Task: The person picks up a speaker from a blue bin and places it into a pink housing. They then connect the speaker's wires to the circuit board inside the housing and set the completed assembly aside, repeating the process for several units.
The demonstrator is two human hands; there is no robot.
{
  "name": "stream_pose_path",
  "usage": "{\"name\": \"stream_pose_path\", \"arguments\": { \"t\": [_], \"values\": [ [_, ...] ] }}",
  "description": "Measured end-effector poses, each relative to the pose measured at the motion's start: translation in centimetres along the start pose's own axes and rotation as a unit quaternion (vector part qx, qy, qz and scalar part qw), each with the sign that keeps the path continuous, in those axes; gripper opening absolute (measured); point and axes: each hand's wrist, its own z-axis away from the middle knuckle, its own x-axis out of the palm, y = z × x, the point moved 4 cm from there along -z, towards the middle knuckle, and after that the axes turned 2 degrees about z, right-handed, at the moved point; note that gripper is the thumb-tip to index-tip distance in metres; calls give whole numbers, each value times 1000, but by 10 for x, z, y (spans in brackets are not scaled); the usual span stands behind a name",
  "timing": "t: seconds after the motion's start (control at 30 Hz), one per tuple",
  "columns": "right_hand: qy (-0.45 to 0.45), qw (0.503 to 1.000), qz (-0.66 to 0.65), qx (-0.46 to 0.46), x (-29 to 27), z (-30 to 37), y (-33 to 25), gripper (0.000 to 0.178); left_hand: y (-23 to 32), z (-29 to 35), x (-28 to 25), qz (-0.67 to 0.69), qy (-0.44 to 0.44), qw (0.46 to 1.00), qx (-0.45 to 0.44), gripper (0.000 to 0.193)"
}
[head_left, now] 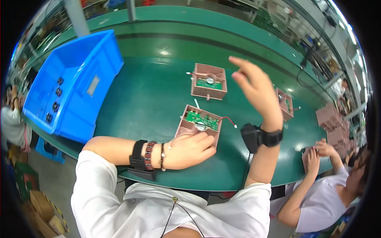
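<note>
A pinkish-brown open plastic box (218,143) sits on the table in front of me, tilted slightly. In its far half is a green circuit board (192,116), with a round silver part beside it and a red wire leading out to a white plug (235,126). My left hand (188,152) lies across the near half, its bent fingers closed over the box and hiding that part. My right hand (254,86) is raised over the table, index finger and thumb apart, nothing between them. Left of it, farther off, stands a similar box (209,93) with a board inside.
A blue bin (107,63) with several small dark round parts stands at left. Another pink box (287,108) lies beyond my right wrist. Stacked pink boxes (334,121) stand at far right, near a co-worker (317,202) whose hands are on a box.
</note>
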Motion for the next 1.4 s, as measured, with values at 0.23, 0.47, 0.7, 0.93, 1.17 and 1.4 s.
{"name": "stream_pose_path", "arguments": {
  "t": [0.23,0.47,0.7,0.93,1.17,1.4],
  "values": [
    [-59,992,103,-51,89,13,71,34,35,24,-85,39,73,989,-120,21],
    [-26,999,-41,-9,110,17,83,29,-12,98,-275,-384,188,871,-241,8],
    [49,978,-177,97,97,37,100,30,-260,208,-313,-209,-116,824,-514,39],
    [136,921,-223,289,89,98,146,26,-302,282,-178,-137,-519,589,-604,88],
    [103,929,-150,323,92,82,128,17,-349,342,-180,-198,-518,567,-609,79],
    [55,941,-118,312,92,83,133,16,-382,345,-171,-217,-509,576,-602,69]
  ]
}}
